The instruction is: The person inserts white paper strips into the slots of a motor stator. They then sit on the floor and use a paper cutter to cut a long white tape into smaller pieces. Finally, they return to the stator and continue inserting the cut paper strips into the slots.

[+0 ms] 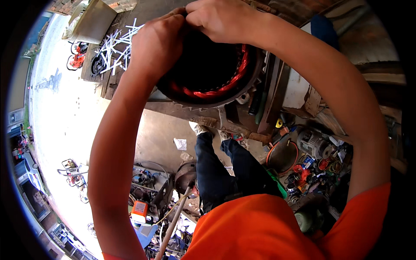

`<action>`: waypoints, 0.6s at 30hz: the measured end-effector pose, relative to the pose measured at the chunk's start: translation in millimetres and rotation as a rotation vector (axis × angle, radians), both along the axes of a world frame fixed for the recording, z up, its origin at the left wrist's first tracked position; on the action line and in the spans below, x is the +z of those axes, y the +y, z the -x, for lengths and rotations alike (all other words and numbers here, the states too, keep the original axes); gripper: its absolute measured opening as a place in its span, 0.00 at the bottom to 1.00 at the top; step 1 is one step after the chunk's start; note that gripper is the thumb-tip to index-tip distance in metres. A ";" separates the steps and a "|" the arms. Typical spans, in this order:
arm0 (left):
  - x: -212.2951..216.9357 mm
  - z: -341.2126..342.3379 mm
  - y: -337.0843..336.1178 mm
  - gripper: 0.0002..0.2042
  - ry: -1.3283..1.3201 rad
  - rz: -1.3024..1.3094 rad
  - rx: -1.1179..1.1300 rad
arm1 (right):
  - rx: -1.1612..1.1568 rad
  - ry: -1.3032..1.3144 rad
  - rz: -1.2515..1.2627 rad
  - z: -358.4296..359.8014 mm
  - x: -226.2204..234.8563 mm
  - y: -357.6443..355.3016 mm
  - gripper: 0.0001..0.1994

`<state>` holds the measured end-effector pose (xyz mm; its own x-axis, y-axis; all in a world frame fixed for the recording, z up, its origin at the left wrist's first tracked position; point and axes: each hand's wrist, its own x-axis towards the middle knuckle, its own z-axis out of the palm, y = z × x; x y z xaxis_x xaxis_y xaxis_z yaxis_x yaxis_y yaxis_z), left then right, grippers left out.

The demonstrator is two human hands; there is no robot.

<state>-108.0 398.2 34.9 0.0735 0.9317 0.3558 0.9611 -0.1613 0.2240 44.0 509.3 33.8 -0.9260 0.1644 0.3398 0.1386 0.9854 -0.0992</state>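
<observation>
Two hands meet at the far rim of a round motor stator (212,73), a dark steel ring with red-orange copper windings (225,86) lining its bore. The left hand (158,43) curls over the rim from the left, fingers bent down and pressed against the ring's edge; the right hand (221,19) comes across from the right, its fingers closed together on something small at the top of the bore, though what they pinch is hidden behind the knuckles. The stator rests on a rough wooden worktop (190,110), near its front edge, with the person's legs and shoes (199,128) directly below.

Several risks follow from this arrangement. The ring sits near the worktop's edge, so a hard pull toward the body could, in my judgement, tip or slide it off onto the feet beneath. The winding wire looks thin and enamelled; a fingernail or a tug at a sharp angle against the steel slot could scrape the coating or kink a strand. Both hands crowd one spot, so each blocks the view of the other's fingertips, and a slip could jam a finger against the slot teeth.

White strips (115,47) lie scattered on the worktop to the left, just beside the left wrist; a sweep of the forearm could knock them to the floor, which is cluttered with motor parts (314,145), cables and tools.
</observation>
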 end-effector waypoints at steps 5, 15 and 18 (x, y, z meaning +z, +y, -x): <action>6.5 34.4 -22.6 0.09 -0.518 -0.176 0.124 | -0.231 0.297 0.499 -23.2 44.4 -0.4 0.10; 5.3 14.7 -28.0 0.09 -0.325 -0.098 0.075 | -0.297 0.237 0.315 -37.8 15.1 -14.5 0.10; 5.5 6.7 -19.4 0.09 -0.190 -0.082 0.098 | -0.290 0.162 0.272 -20.6 12.2 -16.6 0.08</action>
<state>-114.7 378.7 40.4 -0.0919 0.8986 0.4291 0.9150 -0.0939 0.3925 64.6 492.7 46.0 -0.7666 0.5134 0.3857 0.3670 0.8432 -0.3929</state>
